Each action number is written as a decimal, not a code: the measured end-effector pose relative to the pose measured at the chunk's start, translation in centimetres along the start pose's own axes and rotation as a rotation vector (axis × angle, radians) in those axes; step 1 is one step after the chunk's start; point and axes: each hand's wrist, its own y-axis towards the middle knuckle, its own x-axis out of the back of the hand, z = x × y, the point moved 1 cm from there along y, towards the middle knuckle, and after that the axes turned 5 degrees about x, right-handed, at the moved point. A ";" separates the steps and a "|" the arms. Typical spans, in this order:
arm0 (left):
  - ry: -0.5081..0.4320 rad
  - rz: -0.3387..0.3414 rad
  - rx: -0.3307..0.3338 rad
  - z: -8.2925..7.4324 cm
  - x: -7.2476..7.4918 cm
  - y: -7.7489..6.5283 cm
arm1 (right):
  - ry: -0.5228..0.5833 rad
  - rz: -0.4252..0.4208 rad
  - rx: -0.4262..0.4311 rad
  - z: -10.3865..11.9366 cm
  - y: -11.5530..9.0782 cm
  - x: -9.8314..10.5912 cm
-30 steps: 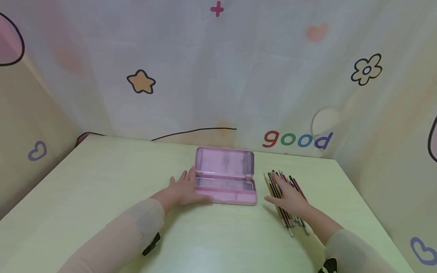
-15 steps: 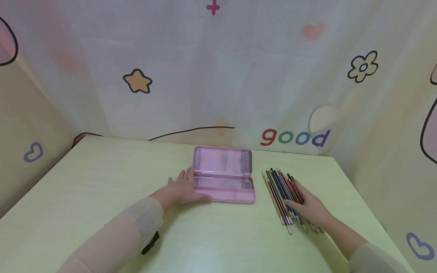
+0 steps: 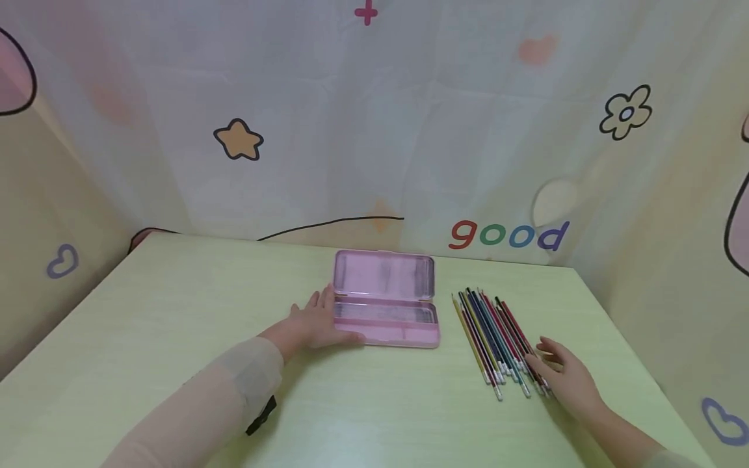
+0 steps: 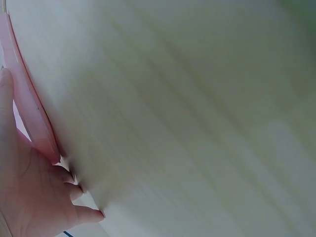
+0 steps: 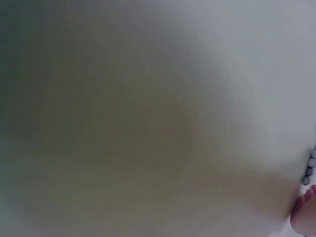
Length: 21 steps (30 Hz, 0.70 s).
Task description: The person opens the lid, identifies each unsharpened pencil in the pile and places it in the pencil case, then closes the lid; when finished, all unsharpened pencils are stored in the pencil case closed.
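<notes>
An open pink pencil case [image 3: 383, 275] lies at the back middle of the table, its lid folded back and its compartments bare. My left hand [image 3: 310, 325] rests at the case's left end, fingers spread along the side and thumb across the front corner. In the left wrist view the case's pink side [image 4: 34, 113] meets the palm. To the right, several pencils [image 3: 488, 338] lie fanned out, eraser ends toward me. My right hand [image 3: 570, 383] is at their lower right edge, fingers loosely bent, thumb over the nearest pencils' ends. The right wrist view catches only fingers and round pencil ends [image 5: 309, 170].
The pale table [image 3: 199, 312] runs back to a printed cloth wall [image 3: 304, 169], with more cloth along both sides. Between case and pencils lies a narrow strip of tabletop.
My right hand has slid right and toward me, from over the pencils to their right edge. The pencils now lie spread wider. My left hand stays at the case.
</notes>
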 end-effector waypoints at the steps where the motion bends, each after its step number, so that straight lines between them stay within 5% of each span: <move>1: -0.002 0.000 -0.003 0.0 -0.1 0.1 | -0.001 -0.021 -0.019 -0.3 -0.4 0.0; 14: 0.023 -0.001 0.012 0.0 -0.1 0.3 | -0.148 -0.255 -0.123 -1.8 -4.0 -0.3; 21: 0.027 0.008 0.006 -0.2 0.1 0.1 | -0.183 -0.245 -0.187 -2.3 -5.2 -0.4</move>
